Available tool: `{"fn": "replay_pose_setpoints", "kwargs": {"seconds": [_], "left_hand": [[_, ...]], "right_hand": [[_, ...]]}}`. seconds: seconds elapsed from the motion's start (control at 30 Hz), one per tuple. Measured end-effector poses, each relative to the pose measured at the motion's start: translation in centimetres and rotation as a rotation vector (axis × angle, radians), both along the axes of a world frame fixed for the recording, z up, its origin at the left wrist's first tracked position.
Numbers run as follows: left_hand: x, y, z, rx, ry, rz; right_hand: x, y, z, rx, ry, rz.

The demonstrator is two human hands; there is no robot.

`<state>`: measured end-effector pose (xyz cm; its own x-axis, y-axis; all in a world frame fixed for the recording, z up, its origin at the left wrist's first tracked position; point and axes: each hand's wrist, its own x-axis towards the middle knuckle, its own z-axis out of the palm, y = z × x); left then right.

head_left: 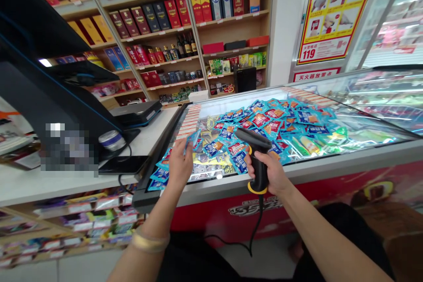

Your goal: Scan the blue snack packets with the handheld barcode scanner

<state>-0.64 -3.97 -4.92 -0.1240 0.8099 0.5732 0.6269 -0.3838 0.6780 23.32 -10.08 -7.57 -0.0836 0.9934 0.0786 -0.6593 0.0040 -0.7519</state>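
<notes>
My right hand is wrapped round the handle of a black and yellow barcode scanner, whose head tilts up and to the left. A cable hangs from the bottom of its handle. In my left hand is a small blue snack packet, pinched between thumb and fingers. Beyond both hands, a heap of blue and red snack packets covers much of the freezer's glass top. Several more packets lie at the near left corner, beside my left wrist.
On the left stands a counter with a dark checkout terminal, a black phone-like slab and a round tin. Shelves of boxed goods rise behind. The scanner cable loops down near my legs.
</notes>
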Motion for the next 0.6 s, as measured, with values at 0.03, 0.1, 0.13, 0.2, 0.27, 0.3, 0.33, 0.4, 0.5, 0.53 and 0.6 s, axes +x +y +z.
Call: {"fn": "replay_pose_setpoints", "kwargs": {"seconds": [0.03,0.1,0.13,0.2,0.27,0.3,0.33,0.4,0.5,0.53,0.6], "left_hand": [[1.2,-0.1,-0.4,-0.046,-0.235,-0.036],[3.8,-0.1,-1.3,-0.197,-0.648,-0.136],[5.0,-0.1,-1.8,-0.25,-0.791,-0.168],[6.9,0.1,-2.6,-0.316,-0.966,-0.199],[7.9,0.1,-3.1,-0.328,-1.025,-0.198],[8.2,0.1,-3.3,-0.322,-1.027,-0.193],[8.3,0.1,-3.3,-0.313,-1.018,-0.189],[8.4,-0.1,-3.3,-0.29,-0.992,-0.191],[8.3,-0.4,-3.0,-0.275,-0.962,-0.218],[8.3,-0.5,-3.0,-0.274,-0.956,-0.222],[8.4,-0.6,-2.8,-0.272,-0.948,-0.221]], "right_hand": [[0.3,0.0,0.0,0.006,-0.014,0.002],[1.0,0.2,-0.1,0.014,-0.044,0.016],[1.2,0.3,0.0,0.016,-0.058,0.025],[1.5,0.4,0.0,0.017,-0.083,0.045],[1.6,0.5,0.1,0.021,-0.117,0.065],[1.5,0.5,0.1,0.023,-0.14,0.076],[1.5,0.5,0.1,0.026,-0.164,0.087],[1.4,0.5,0.0,0.032,-0.206,0.111],[1.4,0.4,-0.1,0.038,-0.233,0.131],[1.4,0.4,-0.1,0.038,-0.235,0.133],[1.4,0.4,0.0,0.032,-0.233,0.13]]}}
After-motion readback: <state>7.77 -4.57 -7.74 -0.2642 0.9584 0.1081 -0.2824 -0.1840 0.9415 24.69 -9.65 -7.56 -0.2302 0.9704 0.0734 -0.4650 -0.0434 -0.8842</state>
